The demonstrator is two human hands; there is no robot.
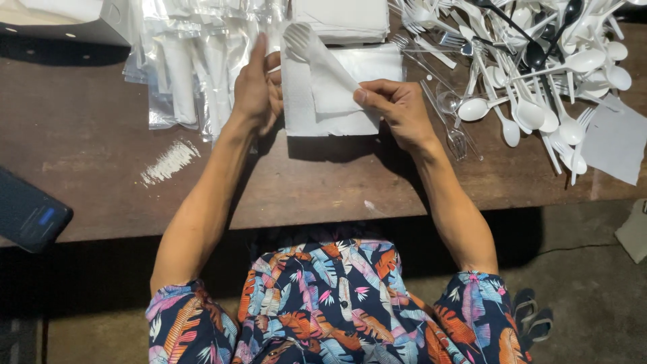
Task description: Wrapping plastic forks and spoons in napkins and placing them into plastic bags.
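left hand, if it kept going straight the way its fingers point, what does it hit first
The left hand points up the table, so it would probably first meet the clear plastic sleeves piled just beyond its fingertips; depth is hard to judge.

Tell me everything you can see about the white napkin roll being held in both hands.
The napkin roll is white paper wrapped around plastic cutlery, whose pale utensil head pokes out at its upper left end. It slants diagonally above a stack of flat white napkins on the brown table. The right hand pinches its lower end between thumb and fingers; the left hand is at the upper end, though contact there is hard to tell. The paper looks soft, loosely wrapped.
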